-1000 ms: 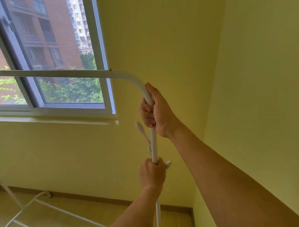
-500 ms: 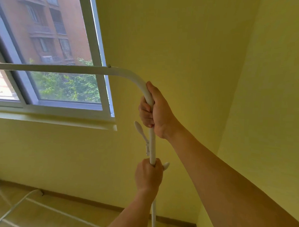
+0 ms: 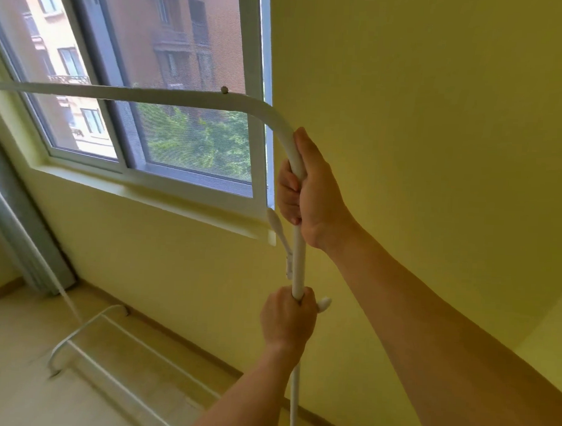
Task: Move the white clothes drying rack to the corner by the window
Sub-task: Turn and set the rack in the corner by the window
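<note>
The white clothes drying rack [image 3: 169, 96] is a tube frame: its top bar runs across the window, bends down at the right and continues as an upright pole. My right hand [image 3: 312, 191] grips the pole just below the bend. My left hand [image 3: 288, 319] grips the same pole lower down, under a white hook clip. The rack's base bars [image 3: 106, 343] lie low over the floor at the lower left. The pole's foot is out of view.
The window [image 3: 187, 118] with its sill fills the upper left. Yellow walls meet in a corner [image 3: 505, 348] on the right. A brown skirting board [image 3: 184, 337] runs along the wall's foot. A grey curtain or pipe [image 3: 17, 243] stands at the far left.
The view has swung left and the window now sits further right and larger. Both hands keep the same grip on the pole; more of the rack's base shows on the floor.
</note>
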A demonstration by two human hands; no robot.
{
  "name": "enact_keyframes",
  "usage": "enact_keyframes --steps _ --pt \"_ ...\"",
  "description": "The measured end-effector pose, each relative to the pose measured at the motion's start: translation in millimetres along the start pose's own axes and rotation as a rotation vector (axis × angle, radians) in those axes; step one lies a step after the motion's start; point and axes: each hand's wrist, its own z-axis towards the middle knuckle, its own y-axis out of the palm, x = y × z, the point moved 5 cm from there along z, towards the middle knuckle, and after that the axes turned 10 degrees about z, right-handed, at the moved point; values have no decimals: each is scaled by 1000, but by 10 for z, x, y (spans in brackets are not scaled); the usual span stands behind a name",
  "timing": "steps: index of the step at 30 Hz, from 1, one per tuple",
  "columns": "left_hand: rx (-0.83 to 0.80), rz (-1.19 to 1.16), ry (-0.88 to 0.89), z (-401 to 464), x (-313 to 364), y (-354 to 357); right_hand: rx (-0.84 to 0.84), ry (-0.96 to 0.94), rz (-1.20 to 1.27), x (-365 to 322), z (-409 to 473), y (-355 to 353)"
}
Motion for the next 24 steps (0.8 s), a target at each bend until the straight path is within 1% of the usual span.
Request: enact_keyframes --steps 4,6,9,13,17,20,22,24 --pt "44 17 -30 237 -78 -156 -51 -5 39 185 296 123" --pt "124 -8 -68 427 -179 -263 -125 36 76 322 511 263" --pt "94 8 -86 515 -303 -306 -93 12 86 382 577 315" --pt "138 -9 -164 771 -534 -465 -169 49 162 607 803 548" --pt "78 -18 -212 969 -810 -671 -216 55 197 803 980 786" --pt "-17 -12 -227 1136 -1005 -879 -218 1 136 973 1127 1009" --pt "-63 72 -218 1257 -1096 -1061 -203 -22 111 1089 1254 1177" --pt "-61 224 -206 1419 -1217 -1262 -189 -20 128 1265 1419 1364"
